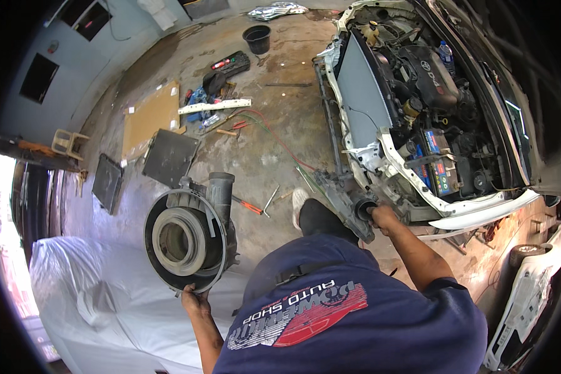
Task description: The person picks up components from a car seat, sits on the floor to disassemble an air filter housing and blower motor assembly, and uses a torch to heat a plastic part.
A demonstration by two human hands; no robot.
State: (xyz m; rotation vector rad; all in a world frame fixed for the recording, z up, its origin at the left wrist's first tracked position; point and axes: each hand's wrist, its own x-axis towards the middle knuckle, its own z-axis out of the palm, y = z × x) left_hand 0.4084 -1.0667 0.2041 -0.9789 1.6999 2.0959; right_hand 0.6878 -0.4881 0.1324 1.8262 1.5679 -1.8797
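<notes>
My left hand (196, 302) grips the lower rim of a black round air filter housing (179, 242) and holds it up at my left. The housing's open face shows a grey ring with a dark hole in its middle. A thick black duct (221, 187) stands up from its far side. At my right, my right hand (385, 218) is closed on a short black tube-like piece (364, 208), its round opening showing. That piece is beside the front corner of a car with its front end stripped; the radiator (361, 93) and engine (427, 75) are exposed.
A white plastic sheet (100, 299) covers something large at lower left. Flat dark panels (171, 156), cardboard (149, 121), tools, red and green cables (274, 134) and a black bucket (257, 38) lie or stand on the floor. A white bumper (523, 305) stands at far right.
</notes>
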